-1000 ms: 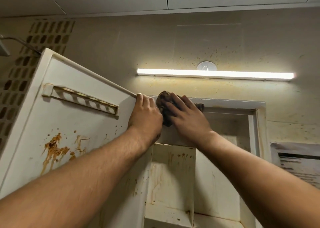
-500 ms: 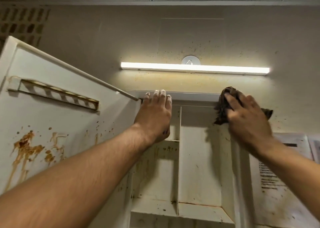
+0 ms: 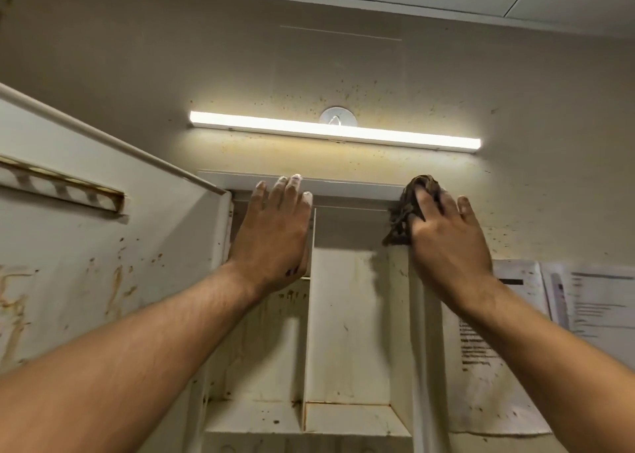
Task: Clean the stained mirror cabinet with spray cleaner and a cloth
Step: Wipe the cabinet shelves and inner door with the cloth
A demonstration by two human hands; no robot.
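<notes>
The right hand [image 3: 446, 243] presses the bunched cloth [image 3: 407, 212] with spread fingers onto the cabinet's [image 3: 347, 315] top right corner. The left hand [image 3: 275, 236] lies flat, released, on its top edge. Brown stains streak the open door [image 3: 103, 263] and shelves [image 3: 347, 418], so most wiping seems left.

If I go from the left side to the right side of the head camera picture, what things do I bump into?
Stained cabinet door → left hand → brown cloth → right hand → paper notices on the wall.
</notes>
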